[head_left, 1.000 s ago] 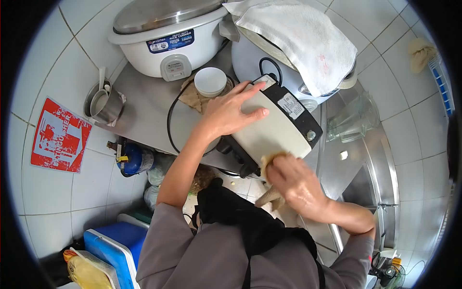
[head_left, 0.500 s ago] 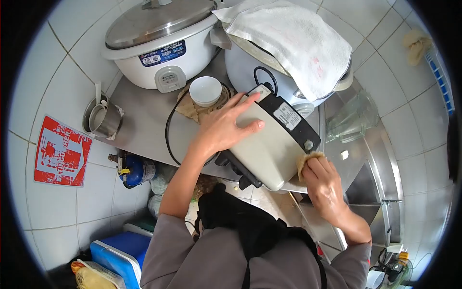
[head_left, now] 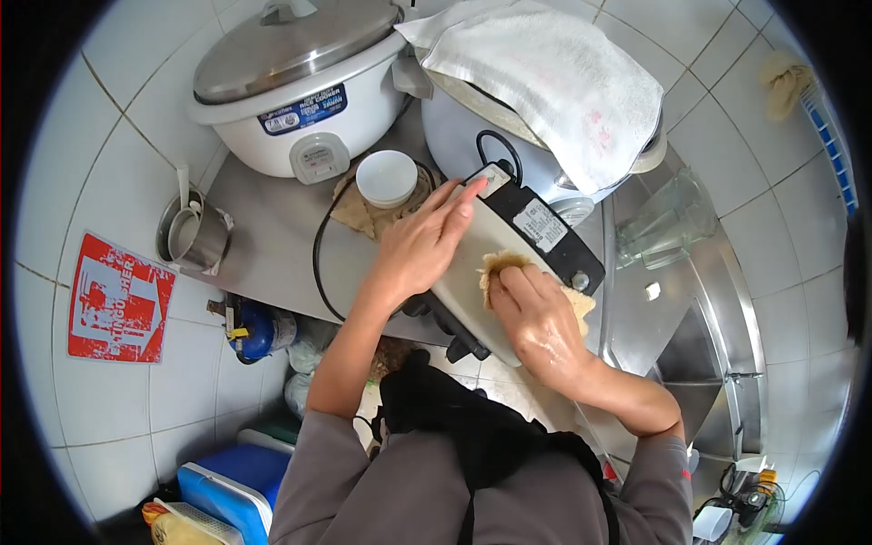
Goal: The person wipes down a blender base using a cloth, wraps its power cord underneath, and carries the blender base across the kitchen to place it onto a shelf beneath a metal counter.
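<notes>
A cream-bodied appliance with a black base, which looks like a toaster [head_left: 477,238], lies tipped on the steel counter with its labelled underside facing away from me. My left hand [head_left: 420,245] rests on its upper left part, fingers stretched out towards the base's edge. A tan cloth [head_left: 505,265] is bunched under my right hand [head_left: 543,327], whose closed fingers press it against the cream side. Part of the cloth sticks out right of the hand. Black knobs or levers [head_left: 454,336] show on the appliance's near end. Its black cord loop [head_left: 498,150] stands up at the far end.
Behind stand a white rice cooker [head_left: 282,136] and a second large pot under a white towel [head_left: 554,82]. A white bowl [head_left: 387,178] sits on a brown cloth [head_left: 354,213]. A clear jug [head_left: 668,222] lies at right, and a steel pot [head_left: 198,241] is at left.
My right hand has moved the cloth left and up, from the appliance's right edge onto its cream side. My left hand's thumb has drawn closer to its fingers.
</notes>
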The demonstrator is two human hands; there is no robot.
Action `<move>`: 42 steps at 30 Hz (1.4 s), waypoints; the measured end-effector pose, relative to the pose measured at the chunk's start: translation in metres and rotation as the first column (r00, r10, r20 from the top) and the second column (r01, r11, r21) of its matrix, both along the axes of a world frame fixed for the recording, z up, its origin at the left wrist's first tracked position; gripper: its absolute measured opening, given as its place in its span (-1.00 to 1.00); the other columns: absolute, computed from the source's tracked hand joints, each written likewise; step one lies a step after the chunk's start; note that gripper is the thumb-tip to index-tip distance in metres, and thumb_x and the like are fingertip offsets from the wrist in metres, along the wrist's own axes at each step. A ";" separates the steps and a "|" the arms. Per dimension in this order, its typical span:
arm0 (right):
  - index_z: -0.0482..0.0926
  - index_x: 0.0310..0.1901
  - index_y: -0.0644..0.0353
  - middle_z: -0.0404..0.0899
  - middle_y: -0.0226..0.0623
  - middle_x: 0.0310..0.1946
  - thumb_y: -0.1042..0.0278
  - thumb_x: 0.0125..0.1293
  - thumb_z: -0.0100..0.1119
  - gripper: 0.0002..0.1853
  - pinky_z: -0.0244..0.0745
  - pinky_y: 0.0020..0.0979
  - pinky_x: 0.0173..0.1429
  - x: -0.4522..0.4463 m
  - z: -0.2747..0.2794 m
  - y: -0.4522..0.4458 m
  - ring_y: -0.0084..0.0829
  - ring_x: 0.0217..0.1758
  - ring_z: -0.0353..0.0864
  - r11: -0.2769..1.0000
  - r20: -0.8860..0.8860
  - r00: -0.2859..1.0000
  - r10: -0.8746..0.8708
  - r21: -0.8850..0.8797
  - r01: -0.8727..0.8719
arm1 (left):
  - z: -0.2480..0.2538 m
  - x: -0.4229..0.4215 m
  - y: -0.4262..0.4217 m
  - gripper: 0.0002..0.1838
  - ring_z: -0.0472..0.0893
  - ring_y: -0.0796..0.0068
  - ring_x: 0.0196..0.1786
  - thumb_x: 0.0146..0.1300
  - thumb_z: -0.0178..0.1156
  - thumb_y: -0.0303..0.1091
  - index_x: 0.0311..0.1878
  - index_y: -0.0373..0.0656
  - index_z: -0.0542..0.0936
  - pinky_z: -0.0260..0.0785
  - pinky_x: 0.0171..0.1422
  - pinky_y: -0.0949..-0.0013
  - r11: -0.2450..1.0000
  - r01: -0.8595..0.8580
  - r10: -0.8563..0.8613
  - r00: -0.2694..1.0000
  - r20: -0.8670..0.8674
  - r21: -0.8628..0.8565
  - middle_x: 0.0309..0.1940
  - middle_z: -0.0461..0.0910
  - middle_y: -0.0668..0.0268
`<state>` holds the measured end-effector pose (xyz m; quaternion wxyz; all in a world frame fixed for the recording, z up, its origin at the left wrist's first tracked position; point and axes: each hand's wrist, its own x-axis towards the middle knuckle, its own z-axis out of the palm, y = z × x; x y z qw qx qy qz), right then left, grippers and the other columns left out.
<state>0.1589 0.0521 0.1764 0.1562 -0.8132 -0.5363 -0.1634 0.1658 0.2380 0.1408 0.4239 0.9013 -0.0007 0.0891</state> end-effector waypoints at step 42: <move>0.46 -0.02 0.24 0.49 -0.19 0.01 0.06 0.38 -0.12 -0.60 0.25 -0.29 0.19 0.060 -0.131 -0.069 -0.32 0.12 0.43 0.534 -0.872 0.483 0.077 0.445 0.719 | -0.054 -0.018 -0.005 -0.40 0.54 0.46 -0.14 0.42 -0.24 -0.01 0.02 -0.45 0.51 0.31 0.03 0.47 0.746 -0.407 0.520 0.851 0.079 -0.526 -0.12 0.58 0.11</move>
